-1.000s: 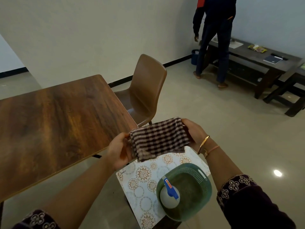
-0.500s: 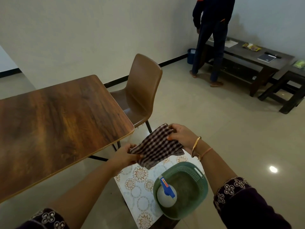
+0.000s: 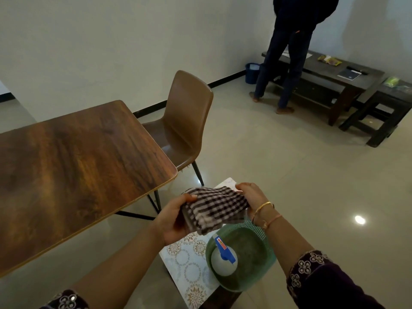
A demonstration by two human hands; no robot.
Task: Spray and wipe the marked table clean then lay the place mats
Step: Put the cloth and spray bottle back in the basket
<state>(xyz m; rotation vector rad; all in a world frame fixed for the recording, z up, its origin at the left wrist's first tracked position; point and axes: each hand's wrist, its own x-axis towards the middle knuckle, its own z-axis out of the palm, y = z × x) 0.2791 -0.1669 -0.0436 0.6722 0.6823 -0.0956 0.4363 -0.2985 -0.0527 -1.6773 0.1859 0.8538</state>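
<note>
Both hands on the folded checkered cloth (image 3: 215, 209): left hand (image 3: 176, 219) grips its near end, right hand (image 3: 250, 197) pinches the far edge, above the green basket (image 3: 265, 259) holding the spray bottle (image 3: 224, 258), beside the wooden table (image 3: 78, 163)

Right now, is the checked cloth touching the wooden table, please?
Apart. The head view shows bare floor between the checked cloth and the wooden table.

Both forearms reach forward; left hand (image 3: 175, 218) grips the checked cloth (image 3: 215, 208) from below — right hand (image 3: 252, 197) pinches its far end.
</note>
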